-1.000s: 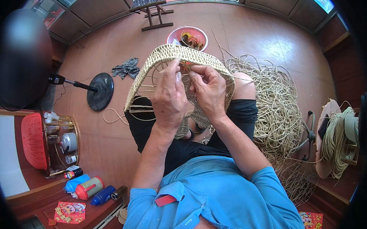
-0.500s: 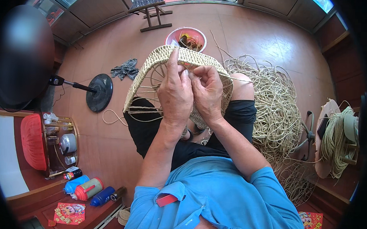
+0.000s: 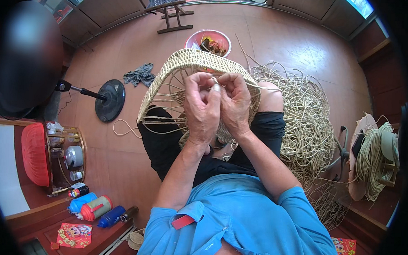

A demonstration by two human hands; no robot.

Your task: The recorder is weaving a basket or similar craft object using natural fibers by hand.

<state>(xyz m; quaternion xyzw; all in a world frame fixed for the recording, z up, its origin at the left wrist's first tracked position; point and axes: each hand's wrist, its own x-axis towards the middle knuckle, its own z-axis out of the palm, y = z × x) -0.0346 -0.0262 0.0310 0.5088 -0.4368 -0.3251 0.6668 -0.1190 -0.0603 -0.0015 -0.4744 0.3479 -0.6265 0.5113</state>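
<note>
A pale woven basket (image 3: 158, 83) rests across my knees, its thick plaited rim curving away from me and open cords stretched along its left part. Over its middle my left hand (image 3: 201, 105) and my right hand (image 3: 234, 101) meet fingertip to fingertip. Both pinch a pale cord (image 3: 255, 85), which runs from the right fingers toward my right knee. The pinched part is mostly hidden by the fingers. At the basket's lower left, a loop of loose cord (image 3: 125, 124) hangs out above the floor.
A large tangled heap of cord (image 3: 307, 117) lies right of my knee, beside a coil of cord (image 3: 369, 164). Beyond the basket stands a pink basin (image 3: 225, 37). A fan base (image 3: 110, 100) and grey rag (image 3: 139, 75) are at left; several flasks (image 3: 97, 208) lie lower left.
My left index finger, stretched out along the basket rim before, has curled in. The left hand has shifted slightly right and now pinches at the cord against the right fingertips.
</note>
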